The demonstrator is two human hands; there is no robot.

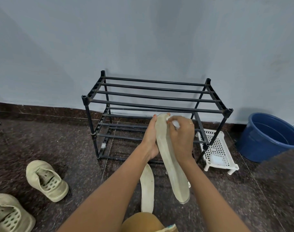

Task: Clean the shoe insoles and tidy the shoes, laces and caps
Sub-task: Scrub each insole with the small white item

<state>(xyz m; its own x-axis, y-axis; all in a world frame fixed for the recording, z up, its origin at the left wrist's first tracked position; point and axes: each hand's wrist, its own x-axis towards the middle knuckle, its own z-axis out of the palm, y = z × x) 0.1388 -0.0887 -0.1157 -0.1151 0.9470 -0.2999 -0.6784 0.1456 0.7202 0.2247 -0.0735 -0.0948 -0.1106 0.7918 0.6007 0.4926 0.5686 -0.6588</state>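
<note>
A pale blue-grey wall (142, 39) meets a dark speckled stone floor (51, 144), and a black two-tier shoe rack (153, 96) with bare bars stands against the wall.

In the head view, the only one, the left hand (150, 136) holds up an insole (174, 173) in front of the rack. Its thumb lies along the left edge and its fingers are behind, with one fingertip showing past the toe end. The right hand (181, 134) is curled, pinching a small white wipe (175, 123) against the toe end of the insole's upper face. I cannot tell whether it is cloth or tissue.

A second insole (147, 188) lies flat on the floor just below, near the person's knee (142, 221). Two beige shoes (46, 180) sit well apart from it at the left, open and without insoles. To the right of the rack are a white perforated tray (216, 148) with a white pad (217, 159) on it and a blue bucket (268, 138).

The step in hand looks like wiping the first insole, starting at the toe. The next move probably calls for drawing the wipe down towards the heel while the left hand braces the thin, flexible sole from behind — otherwise it will bend away.

No brand, label or writing can be read anywhere.
</note>
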